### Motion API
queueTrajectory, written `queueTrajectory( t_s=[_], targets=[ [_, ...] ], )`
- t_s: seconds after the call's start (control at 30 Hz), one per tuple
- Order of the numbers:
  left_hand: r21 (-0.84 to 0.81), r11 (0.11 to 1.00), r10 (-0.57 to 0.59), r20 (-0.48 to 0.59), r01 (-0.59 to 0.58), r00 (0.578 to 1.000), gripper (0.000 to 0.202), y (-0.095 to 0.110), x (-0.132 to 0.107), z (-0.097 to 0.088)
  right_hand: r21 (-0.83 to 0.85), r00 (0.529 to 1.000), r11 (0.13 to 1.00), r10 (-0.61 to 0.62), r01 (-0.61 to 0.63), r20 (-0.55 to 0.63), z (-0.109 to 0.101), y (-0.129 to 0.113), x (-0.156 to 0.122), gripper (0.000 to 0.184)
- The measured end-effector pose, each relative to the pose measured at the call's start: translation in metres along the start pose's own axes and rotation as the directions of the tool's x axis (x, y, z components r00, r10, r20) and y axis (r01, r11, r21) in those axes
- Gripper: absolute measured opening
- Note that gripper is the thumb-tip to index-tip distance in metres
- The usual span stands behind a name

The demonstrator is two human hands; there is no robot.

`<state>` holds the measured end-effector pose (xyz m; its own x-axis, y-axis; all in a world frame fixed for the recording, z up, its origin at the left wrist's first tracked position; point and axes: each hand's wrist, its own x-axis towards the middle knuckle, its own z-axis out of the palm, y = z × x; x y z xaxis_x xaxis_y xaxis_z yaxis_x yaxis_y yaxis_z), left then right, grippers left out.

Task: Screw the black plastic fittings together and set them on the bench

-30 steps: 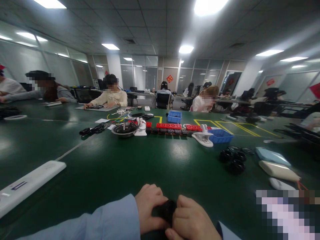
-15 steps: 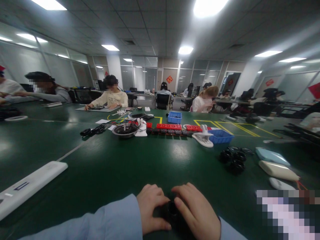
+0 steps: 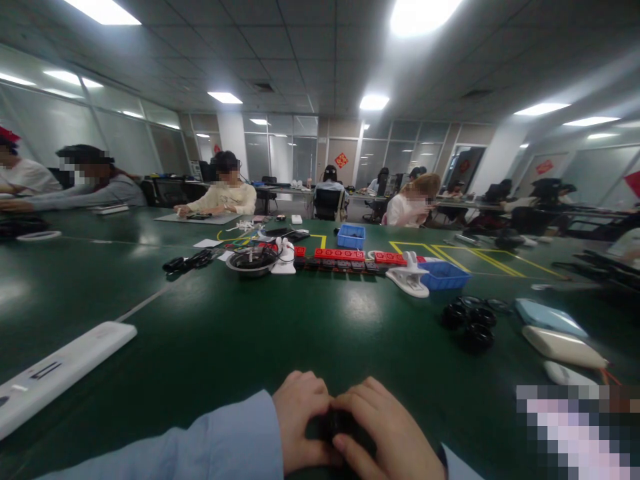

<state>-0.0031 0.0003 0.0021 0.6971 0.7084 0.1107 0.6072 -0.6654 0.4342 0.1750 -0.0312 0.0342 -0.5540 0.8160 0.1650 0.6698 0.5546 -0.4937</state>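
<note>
At the near edge of the green table, my left hand [image 3: 303, 423] curls its fingers and thumb around a small black object [image 3: 338, 420]. My right hand [image 3: 387, 430] closes on the same object from the other side, its fingertips meeting those of my left hand. Most of the object lies hidden under the fingers, so its kind is unclear; what shows is dark. Several glossy black ring-like pieces [image 3: 479, 335] lie on the table to the right of my hands.
A white power strip [image 3: 65, 373] lies at left. Farther off are red-and-black power sockets [image 3: 340, 255], a white clamp base [image 3: 410, 277], a blue bin [image 3: 444, 275] and a black coil [image 3: 253, 260]. Light blue [image 3: 550, 317] and cream cases [image 3: 565, 347] rest at right. People sit beyond.
My right hand has moved left and closed in on the black object, covering more of it. My left hand keeps nearly the same place. The view has shifted slightly.
</note>
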Motion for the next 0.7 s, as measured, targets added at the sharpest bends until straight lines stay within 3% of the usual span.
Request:
queueTrajectory(
  t_s=[0.33, 0.7],
  targets=[
    [0.036, 0.999, 0.003, -0.003, -0.003, 1.000, 0.038, 0.0000, -0.0002, 0.0001, 0.049, 1.000, 0.998, -0.026, 0.027, -0.015, 0.0032, 0.0048, -0.0031, 0.021],
    [0.023, 1.000, 0.004, 0.001, -0.004, 1.000, 0.038, -0.0005, 0.0004, 0.0001, 0.007, 0.996, 0.998, 0.059, -0.060, 0.073, -0.0019, -0.0038, 0.0004, 0.026]
  ],
)
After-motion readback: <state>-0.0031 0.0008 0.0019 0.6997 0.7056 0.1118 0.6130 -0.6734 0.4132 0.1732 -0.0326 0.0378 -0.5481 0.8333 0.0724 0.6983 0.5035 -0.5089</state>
